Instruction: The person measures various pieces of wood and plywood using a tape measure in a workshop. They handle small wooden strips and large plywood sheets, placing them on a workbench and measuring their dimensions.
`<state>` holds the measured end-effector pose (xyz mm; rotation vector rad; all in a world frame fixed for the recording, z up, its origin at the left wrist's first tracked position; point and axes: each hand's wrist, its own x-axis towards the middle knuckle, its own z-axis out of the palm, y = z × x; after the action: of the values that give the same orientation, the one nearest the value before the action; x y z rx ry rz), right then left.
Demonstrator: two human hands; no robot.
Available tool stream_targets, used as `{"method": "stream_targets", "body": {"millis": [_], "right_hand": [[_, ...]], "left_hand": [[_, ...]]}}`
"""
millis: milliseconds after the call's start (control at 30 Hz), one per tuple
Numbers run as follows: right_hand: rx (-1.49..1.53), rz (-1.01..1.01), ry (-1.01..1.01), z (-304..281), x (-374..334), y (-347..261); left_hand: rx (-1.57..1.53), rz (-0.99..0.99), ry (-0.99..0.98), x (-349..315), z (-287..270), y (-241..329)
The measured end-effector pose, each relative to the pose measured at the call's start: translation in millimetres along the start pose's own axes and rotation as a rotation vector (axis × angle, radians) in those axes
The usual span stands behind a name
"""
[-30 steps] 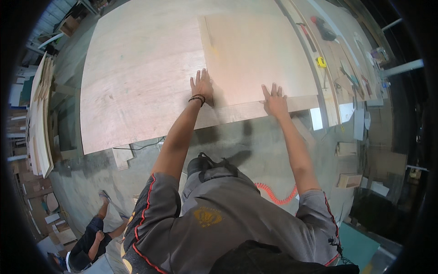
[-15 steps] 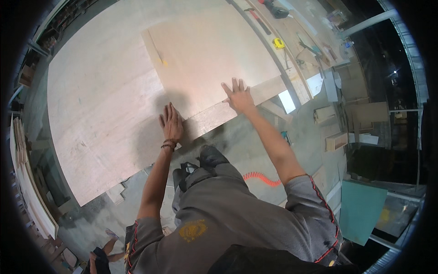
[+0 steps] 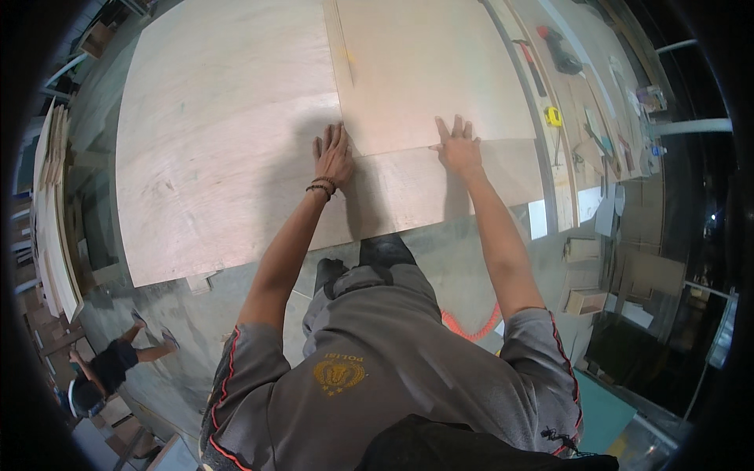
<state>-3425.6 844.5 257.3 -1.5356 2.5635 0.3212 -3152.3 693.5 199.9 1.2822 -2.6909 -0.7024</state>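
A large pale plywood sheet (image 3: 212, 173) lies flat in front of me, with a smaller, thinner wooden panel (image 3: 428, 71) on top toward its right side. My left hand (image 3: 335, 157) rests with fingers laid out at the panel's near left corner, a dark bead bracelet on its wrist. Farther right, my right hand (image 3: 459, 147) presses on the panel's near edge with its fingers spread. Neither hand grips anything. A bare strip of the large sheet shows between the panel's near edge and me. A thin wooden strip (image 3: 339, 39) runs along the panel's left edge.
Along the right lie a yellow tape measure (image 3: 553, 116), a red-handled hammer (image 3: 532, 69) and a red-and-black power tool (image 3: 559, 51). A coiled orange hose (image 3: 471, 331) is on the floor. Boards lean at the far left (image 3: 55, 204). Another person (image 3: 118, 361) is at lower left.
The smaller panel has slid away from me, leaving a wider strip of the large sheet before it. Both hands moved with it and stay on its edge. My view has turned somewhat.
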Motion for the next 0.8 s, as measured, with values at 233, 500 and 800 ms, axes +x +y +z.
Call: {"method": "stream_targets", "body": {"millis": [233, 500, 800], "right_hand": [[-0.021, 0.005, 0.017, -2.0, 42.1, -3.8], [0.026, 0.042, -0.039, -7.0, 75.7, -0.9], [0.016, 0.053, -0.032, -16.2, 110.4, 0.5]], "left_hand": [[0.136, 0.018, -0.063, 40.5, -20.1, -14.1], [0.221, -0.16, 0.391, 30.5, -27.9, -165.2], [0.382, -0.772, 0.482, -43.2, -80.5, -262.5]]}}
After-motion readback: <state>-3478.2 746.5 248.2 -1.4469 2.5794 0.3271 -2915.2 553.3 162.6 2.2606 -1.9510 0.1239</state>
